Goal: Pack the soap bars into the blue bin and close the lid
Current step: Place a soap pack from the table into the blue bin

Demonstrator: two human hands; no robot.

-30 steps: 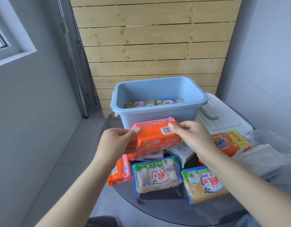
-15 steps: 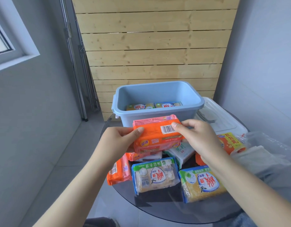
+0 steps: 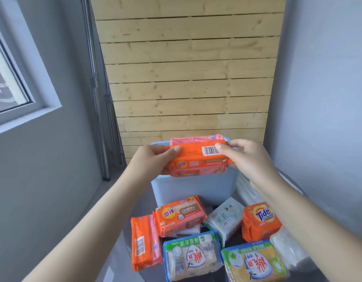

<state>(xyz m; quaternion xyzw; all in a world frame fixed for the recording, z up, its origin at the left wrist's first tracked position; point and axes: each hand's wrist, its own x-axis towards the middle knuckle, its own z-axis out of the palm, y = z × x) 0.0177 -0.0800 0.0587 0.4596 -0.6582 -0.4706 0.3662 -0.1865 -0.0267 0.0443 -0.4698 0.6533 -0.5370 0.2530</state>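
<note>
Both hands hold up an orange-and-pink soap pack (image 3: 196, 157), barcode facing me, over the near rim of the blue bin (image 3: 192, 188). My left hand (image 3: 155, 159) grips its left end and my right hand (image 3: 243, 157) pinches its right end. The pack hides most of the bin's opening. Several wrapped soap bars lie on the round dark table in front of the bin: an orange pack (image 3: 180, 214), a second orange pack on its side (image 3: 144, 241), a white-green bar (image 3: 225, 218), an orange Tide bar (image 3: 259, 220), and two blue-edged packs (image 3: 192, 255) (image 3: 253, 261).
The bin's clear white lid (image 3: 243, 190) lies to the right of the bin, partly behind my right arm. A crumpled clear plastic bag (image 3: 288, 247) sits at the table's right. A wooden slat wall stands behind; grey walls flank both sides, with floor to the left.
Both hands have lifted the orange-and-pink pack from just above the pile up to the bin's rim. The camera tilted upward, so the bin's inside is no longer visible.
</note>
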